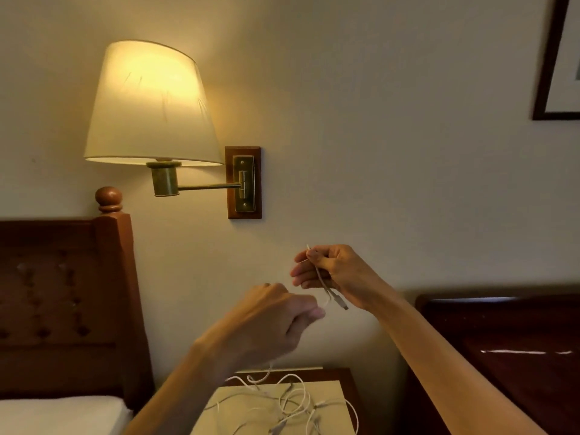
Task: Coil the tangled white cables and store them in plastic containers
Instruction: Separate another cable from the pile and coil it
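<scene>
A tangle of white cables lies on the pale top of a small nightstand at the bottom centre. My right hand is raised in front of the wall and pinches one white cable, whose plug end hangs below the fingers. My left hand is just below and left of it, fingers closed on the same cable, which trails down from it to the tangle. No plastic container is in view.
A lit wall lamp on a brass arm hangs at upper left. A wooden headboard and white bedding are at left. A dark glossy wooden cabinet stands at right, a picture frame above it.
</scene>
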### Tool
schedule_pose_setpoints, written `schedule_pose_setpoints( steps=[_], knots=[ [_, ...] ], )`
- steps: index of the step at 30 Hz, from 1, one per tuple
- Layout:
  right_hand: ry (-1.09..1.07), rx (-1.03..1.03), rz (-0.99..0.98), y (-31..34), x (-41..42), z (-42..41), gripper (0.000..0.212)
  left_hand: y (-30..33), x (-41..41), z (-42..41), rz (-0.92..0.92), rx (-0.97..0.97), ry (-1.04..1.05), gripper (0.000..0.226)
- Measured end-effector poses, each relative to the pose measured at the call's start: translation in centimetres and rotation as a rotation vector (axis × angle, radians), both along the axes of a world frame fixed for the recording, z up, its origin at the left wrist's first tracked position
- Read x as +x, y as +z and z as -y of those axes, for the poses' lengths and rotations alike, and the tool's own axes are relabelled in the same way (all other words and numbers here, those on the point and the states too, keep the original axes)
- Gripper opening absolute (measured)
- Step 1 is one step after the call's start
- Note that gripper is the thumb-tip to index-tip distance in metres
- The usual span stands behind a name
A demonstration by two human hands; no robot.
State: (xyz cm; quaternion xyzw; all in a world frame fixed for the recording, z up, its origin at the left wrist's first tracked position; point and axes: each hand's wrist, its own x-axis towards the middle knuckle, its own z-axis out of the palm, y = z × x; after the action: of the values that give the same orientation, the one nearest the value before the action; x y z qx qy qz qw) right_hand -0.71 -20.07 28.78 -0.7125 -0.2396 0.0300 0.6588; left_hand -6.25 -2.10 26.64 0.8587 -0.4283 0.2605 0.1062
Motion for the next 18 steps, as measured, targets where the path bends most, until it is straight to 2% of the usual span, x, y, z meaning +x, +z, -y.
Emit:
schedule_pose_setpoints(
  steps=[4, 9, 14, 18],
  knots=[
    [0.053, -0.129, 0.021, -0.3, -0.9, -0.3, 0.033, 1.5, 1.4, -1.1, 0.161, -0.116, -0.022, 0.036],
    [0.197, 0.027, -0.018, -0.7, -2.4, -0.9, 0.041, 2.5, 4.2, -2.1, 0.270, -0.296, 0.020, 0.026],
    [0.253, 0.161, -0.106, -0.1, -3.0, -0.5, 0.040, 1.3, 5.7, -2.1, 0.169, -0.477, -0.052, 0.024],
    [0.429, 0.434, -0.265, 1.7, -3.2, 0.0, 0.030, -2.2, 7.0, -1.5, -0.095, -0.779, -0.150, 0.029]
  ],
)
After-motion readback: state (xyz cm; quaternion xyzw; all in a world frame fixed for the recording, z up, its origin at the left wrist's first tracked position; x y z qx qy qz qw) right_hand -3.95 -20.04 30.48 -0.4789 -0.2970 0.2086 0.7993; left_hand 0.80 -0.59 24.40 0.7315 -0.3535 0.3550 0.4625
